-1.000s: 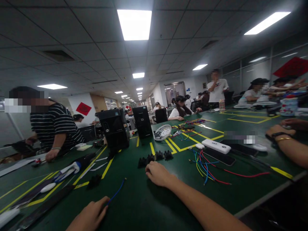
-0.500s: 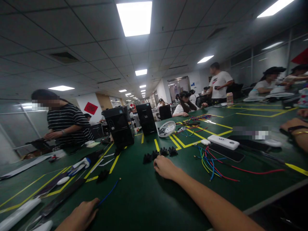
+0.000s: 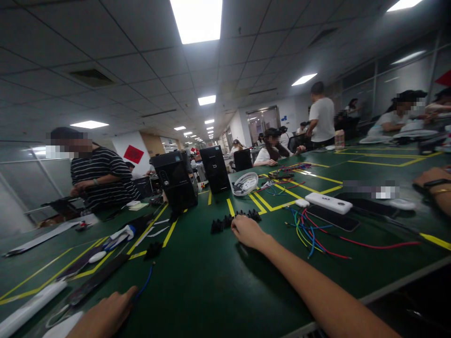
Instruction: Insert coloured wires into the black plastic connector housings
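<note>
My left hand (image 3: pixel 109 310) is closed around a short blue wire (image 3: pixel 147 279), whose free end points up and away over the green table. My right hand (image 3: pixel 248 231) reaches out to a row of small black ribbed blocks (image 3: pixel 217 226). Its fingers are curled together at the near side of the row and partly hide it. What they pinch, if anything, is hidden. One more black block (image 3: pixel 153 249) lies apart to the left, beside the yellow tape.
Red, blue and yellow-green wires (image 3: pixel 310 234) lie right of my right arm, near a white power bank-like box (image 3: pixel 328 203). A white basket (image 3: pixel 245 184) and two black computer towers (image 3: pixel 214 169) stand farther back. People sit and stand around the table.
My left hand has moved left and slightly down with the blue wire, which now points more steeply upward. My right hand has shifted slightly right and up along the black blocks.
</note>
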Demonstrator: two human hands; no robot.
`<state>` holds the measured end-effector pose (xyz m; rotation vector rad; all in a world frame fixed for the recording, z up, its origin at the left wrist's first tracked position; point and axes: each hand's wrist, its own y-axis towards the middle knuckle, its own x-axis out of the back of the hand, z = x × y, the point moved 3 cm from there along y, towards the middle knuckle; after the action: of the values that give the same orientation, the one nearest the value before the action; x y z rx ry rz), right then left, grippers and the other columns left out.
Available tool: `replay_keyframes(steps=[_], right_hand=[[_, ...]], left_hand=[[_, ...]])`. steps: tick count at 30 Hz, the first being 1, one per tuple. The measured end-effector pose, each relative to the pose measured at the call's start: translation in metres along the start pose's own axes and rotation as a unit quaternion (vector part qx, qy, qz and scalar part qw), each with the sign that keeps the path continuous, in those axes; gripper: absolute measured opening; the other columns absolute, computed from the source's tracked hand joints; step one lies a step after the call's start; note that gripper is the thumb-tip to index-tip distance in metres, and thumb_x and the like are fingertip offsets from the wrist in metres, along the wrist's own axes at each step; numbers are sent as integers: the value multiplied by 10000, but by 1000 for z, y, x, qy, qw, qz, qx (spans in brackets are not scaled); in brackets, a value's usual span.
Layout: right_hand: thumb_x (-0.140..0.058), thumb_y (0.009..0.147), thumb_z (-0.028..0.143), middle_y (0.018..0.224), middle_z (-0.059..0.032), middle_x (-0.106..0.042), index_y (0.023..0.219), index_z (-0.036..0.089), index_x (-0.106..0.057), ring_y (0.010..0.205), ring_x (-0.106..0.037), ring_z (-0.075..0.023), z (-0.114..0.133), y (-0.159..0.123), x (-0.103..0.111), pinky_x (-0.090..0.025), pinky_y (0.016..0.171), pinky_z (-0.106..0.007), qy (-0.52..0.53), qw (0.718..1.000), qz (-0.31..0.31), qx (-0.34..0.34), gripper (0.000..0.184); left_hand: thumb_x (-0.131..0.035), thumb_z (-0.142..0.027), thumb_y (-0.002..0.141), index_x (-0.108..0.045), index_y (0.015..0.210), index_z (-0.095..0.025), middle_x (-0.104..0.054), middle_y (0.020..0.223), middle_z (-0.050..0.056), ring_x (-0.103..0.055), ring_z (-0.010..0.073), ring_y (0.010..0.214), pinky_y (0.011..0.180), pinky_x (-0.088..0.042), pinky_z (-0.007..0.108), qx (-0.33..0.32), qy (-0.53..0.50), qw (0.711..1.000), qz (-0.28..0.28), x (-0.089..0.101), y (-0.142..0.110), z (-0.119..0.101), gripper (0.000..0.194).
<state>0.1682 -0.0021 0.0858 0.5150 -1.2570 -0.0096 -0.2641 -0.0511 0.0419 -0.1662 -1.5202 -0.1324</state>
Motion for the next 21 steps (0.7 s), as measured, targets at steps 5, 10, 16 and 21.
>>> replay_keyframes(steps=[5, 10, 16, 21], right_hand=[[-447, 879, 190, 975, -155, -628, 940, 143, -656, 933, -581, -247, -69, -9, 32, -400, 777, -316, -58, 993, -1, -101, 223], [-446, 887, 146, 1005, -212, -599, 955, 82, -643, 980, -565, -275, -147, -38, 55, -406, 753, -366, -134, 967, 20, -217, 218], [-560, 871, 263, 1104, -94, -582, 1047, 142, -595, 1015, -553, -209, -176, -58, 54, -466, 846, -394, -178, 947, 40, -266, 216], [-547, 885, 311, 1154, -92, -559, 1155, 146, -542, 983, -576, -201, -178, -52, 59, -493, 823, -390, -146, 949, 12, -280, 316]], left_hand=[[-374, -396, 816, -551, 1247, -169, -629, 1116, 146, -610, 282, 975, 864, -451, 400, -18, 40, 999, -28, -4, 15, 1, 518], [-363, -551, 833, -435, 1337, -213, -530, 1280, 94, -524, 259, 1136, 971, -398, 388, -112, -73, 988, -78, 31, 62, -86, 611], [-441, -562, 789, -396, 1336, -112, -418, 1367, 170, -402, 296, 1241, 1021, -322, 410, -163, -183, 966, -85, 51, 152, -190, 710], [-515, -590, 721, -551, 1124, -140, -539, 1214, 175, -502, 315, 1106, 913, -390, 398, -147, -250, 957, -30, 35, 191, -213, 605]])
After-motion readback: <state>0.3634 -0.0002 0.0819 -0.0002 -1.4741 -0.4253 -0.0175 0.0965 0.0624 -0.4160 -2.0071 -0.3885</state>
